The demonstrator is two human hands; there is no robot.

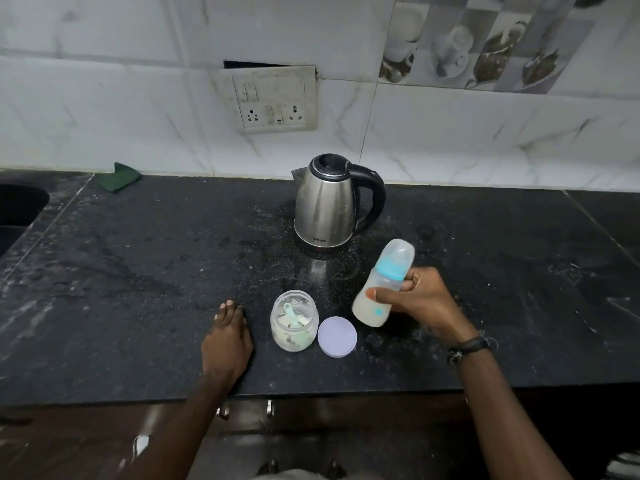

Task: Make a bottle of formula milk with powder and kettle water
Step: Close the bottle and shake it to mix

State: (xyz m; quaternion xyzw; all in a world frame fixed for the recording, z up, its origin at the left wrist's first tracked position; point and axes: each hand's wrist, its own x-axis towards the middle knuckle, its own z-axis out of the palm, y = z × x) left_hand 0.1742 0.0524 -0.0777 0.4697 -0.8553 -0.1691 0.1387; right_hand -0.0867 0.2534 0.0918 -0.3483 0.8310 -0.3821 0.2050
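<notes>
Brushed-metal kettle [325, 202]; speckled stone counter [138, 271]

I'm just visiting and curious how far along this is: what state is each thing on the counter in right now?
Clear baby bottle with blue collar: capped, tilted, holding milky liquid, gripped by the right hand.
Clear glass powder jar: open, upright, a pale green scoop inside.
Round lilac lid: off, flat beside the jar.
Steel electric kettle with black handle: upright, lid closed.
Left hand: resting on the black stone counter, holding nothing.

A black stone countertop [138, 289] carries a steel kettle [327, 202] behind the gripped bottle [382, 285], with powder jar [294, 320], lilac lid [337, 336] and a flat left hand [227, 341] leftward.
</notes>
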